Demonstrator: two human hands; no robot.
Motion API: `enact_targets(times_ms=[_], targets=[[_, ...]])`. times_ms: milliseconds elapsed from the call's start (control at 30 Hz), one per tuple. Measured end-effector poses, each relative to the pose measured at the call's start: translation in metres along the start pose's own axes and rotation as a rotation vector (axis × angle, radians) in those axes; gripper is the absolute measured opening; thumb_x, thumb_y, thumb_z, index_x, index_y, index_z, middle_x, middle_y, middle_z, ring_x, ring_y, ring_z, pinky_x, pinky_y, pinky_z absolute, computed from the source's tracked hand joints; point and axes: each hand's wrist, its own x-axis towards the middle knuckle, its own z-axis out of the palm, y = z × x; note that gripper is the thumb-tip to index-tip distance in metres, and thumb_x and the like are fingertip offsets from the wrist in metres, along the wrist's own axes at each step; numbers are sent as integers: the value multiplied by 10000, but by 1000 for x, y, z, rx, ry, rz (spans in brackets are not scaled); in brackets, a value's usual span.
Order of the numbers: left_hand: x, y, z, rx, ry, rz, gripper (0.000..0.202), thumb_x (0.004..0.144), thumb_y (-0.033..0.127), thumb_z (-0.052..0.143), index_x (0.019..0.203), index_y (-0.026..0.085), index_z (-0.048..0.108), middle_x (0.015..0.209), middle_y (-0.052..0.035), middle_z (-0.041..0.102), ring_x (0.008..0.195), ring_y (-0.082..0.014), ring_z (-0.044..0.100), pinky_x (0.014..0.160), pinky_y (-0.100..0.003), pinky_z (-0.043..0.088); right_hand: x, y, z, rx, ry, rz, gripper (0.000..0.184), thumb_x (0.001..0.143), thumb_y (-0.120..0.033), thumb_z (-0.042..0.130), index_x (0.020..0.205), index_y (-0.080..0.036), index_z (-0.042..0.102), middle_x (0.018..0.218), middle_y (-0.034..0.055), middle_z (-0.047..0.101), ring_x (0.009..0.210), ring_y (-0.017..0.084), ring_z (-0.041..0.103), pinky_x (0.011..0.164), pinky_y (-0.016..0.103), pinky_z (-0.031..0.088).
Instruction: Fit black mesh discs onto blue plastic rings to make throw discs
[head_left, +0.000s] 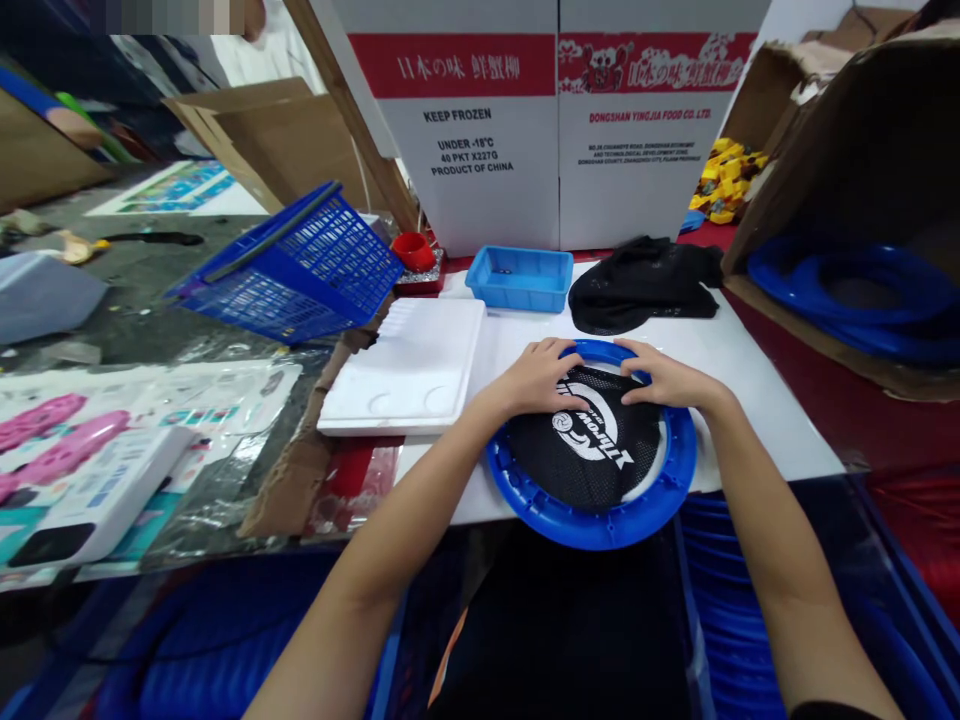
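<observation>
A round blue plastic ring [526, 503] with black mesh [544, 460] across its middle lies at the table's front edge. White lettering, including "Throw", is printed on the mesh, and a white strip [654, 470] shows along part of the inner edge. My left hand [536, 378] grips the upper left of the ring, its fingers bent over the rim onto the mesh. At the upper right, my right hand [664, 378] holds the rim with thumb and fingers bent inward. Just beyond lies a pile of black mesh cloth [645, 285].
A shallow blue tray [519, 292] and a white foam slab [405, 370] lie behind and left. A blue basket [300, 260] leans farther left. White cartons [495, 210] stand at the back. The box [832, 215] at right holds blue rings [862, 290]. More blue rings [720, 580] are stacked below.
</observation>
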Motion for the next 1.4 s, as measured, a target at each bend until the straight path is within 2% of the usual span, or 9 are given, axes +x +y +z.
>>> enact_targets(times_ms=[67,133,233,333,533,700,933,1200,1400], targets=[[0,1,1,18,-14,-30,672,886,698,777,1313,184,709,1569,-217,556,1461,-443,486,1179,-579,413,1,-1,1,-11,26,-11,337,835,-556,850,909,-248,735,1743,95,424,1605,401,388,1326,619,319],[0,-1,-3,20,-14,-77,590,931,698,722,1194,170,748,1468,-206,613,1339,-411,567,1107,-533,456,1,-1,1,-25,28,-4,360,852,-599,831,879,-249,753,1745,81,434,1605,401,387,1326,628,313],[0,-6,-10,-15,-42,-115,385,1028,523,637,1066,164,772,1214,-164,680,1113,-326,635,991,-451,488,-4,0,-5,-1,-16,24,380,870,-659,804,856,-280,813,1761,-6,424,1630,400,355,1355,620,276],[-1,-10,-11,-105,-98,-65,284,1018,436,643,1014,186,778,1030,-113,655,1028,-288,621,949,-411,483,-10,-1,-14,62,-85,33,326,845,-618,847,796,-296,828,1751,-50,439,1637,410,354,1378,605,251],[-3,-10,-5,-201,-111,-66,171,927,382,735,999,230,769,1077,-89,611,1047,-287,595,975,-438,485,-10,-3,-20,91,-120,32,345,841,-565,841,744,-258,719,1736,-7,474,1584,377,459,1330,567,329],[-1,-13,-4,-352,53,-149,148,916,346,727,929,199,722,1071,-86,596,985,-254,619,940,-415,535,-5,4,-14,116,84,41,282,855,-510,812,823,-244,724,1618,81,615,1478,354,587,1279,554,387],[2,-24,-2,-476,137,-262,170,954,296,648,971,209,793,1023,-68,779,942,-227,688,953,-400,545,-7,8,-16,158,234,92,215,941,-438,686,880,-240,745,1408,104,758,1283,322,708,1104,513,535],[2,-33,9,-709,261,-474,219,824,360,810,934,180,867,945,-93,845,864,-244,738,863,-398,568,-2,23,-12,210,285,82,250,949,-468,665,917,-239,760,1344,94,789,1223,325,714,1112,521,520],[2,-33,10,-773,273,-495,295,816,343,792,1023,144,862,996,-116,844,900,-243,739,887,-389,562,0,34,-13,318,225,68,279,914,-497,718,858,-226,748,1384,102,759,1246,333,684,1139,516,488]])
